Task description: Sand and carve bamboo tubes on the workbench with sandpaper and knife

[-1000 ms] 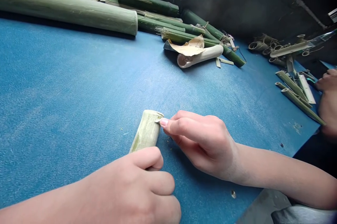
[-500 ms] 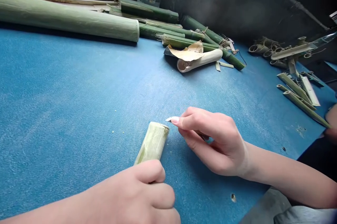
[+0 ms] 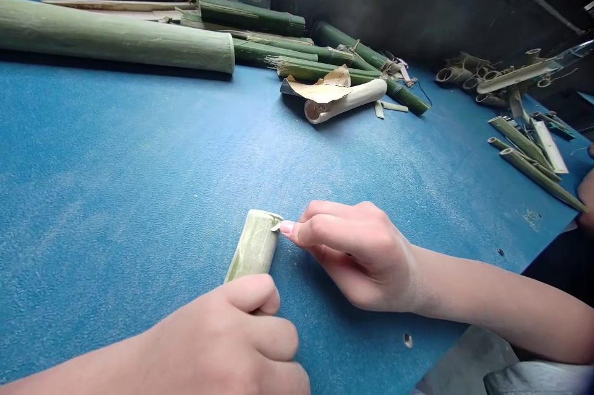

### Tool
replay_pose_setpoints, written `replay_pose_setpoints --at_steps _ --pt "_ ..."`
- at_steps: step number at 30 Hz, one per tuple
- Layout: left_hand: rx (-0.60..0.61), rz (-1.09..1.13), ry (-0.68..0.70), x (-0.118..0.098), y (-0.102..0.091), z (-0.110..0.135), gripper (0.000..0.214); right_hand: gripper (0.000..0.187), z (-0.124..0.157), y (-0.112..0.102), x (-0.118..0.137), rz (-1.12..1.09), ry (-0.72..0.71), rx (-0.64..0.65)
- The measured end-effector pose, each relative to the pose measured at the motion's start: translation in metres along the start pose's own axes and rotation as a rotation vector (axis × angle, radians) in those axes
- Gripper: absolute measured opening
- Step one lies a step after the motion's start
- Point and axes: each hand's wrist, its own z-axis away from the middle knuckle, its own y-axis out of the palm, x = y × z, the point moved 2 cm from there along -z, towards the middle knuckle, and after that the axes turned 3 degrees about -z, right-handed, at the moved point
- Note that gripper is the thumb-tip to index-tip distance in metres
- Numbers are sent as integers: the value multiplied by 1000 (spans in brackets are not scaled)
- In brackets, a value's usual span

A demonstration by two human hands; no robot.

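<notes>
The person's left hand (image 3: 232, 333) came in from the bottom of the view, its forearm low across the corner, with the fingers curled closed around the lower end of a short bamboo tube (image 3: 253, 246). The hand hid that end of the tube, and the fingertips were cut off or turned under, so the exact hold was hard to see. The tube lay tilted on a blue table (image 3: 116, 166), near the middle of the lower part of the view, with its upper rim bare. The right hand (image 3: 352, 259) reached in from the right, wrist low and fingers drawn together in a tight pinch. At its fingertips was a small pale sliver (image 3: 276, 227), perhaps a scrap of abrasive paper or a blade, though it was too small to tell; it touched the tube's upper rim. Most of the right palm was hidden by the back of the hand. Well apart, beyond the hands, lay a long green bamboo pole (image 3: 116, 36), a white bamboo tube (image 3: 346, 101) and a tan sheet of paper (image 3: 320, 90). Another person's hand (image 3: 587, 197) was cut off at the right edge, beside a heap of bamboo strips (image 3: 533, 163).
</notes>
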Motion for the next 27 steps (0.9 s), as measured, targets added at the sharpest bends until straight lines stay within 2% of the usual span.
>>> replay_pose_setpoints --at_steps 4,8,10,13,15,18,23,27 --pt "49 25 20 -1 -1 0 39 25 -12 0 -7 110 0 -60" --pt "151 15 37 -2 -3 -2 37 14 -22 -15 -20 118 21 -249" --pt "141 6 40 -2 -5 -2 38 13 -19 -21 -20 67 -24 -201" --pt "112 -6 35 -1 -4 1 39 16 -9 -23 -14 25 -75 4" --pt "89 -3 43 1 -1 2 39 21 -4 -23 -12 58 -93 65" --pt "46 52 94 4 2 2 37 24 -3 -23 -14 105 -121 81" --pt "55 7 54 4 0 -2 35 28 -5 -23 -22 140 -212 28" --pt "72 12 68 2 0 -2 37 32 -3 -21 -21 163 -223 14"
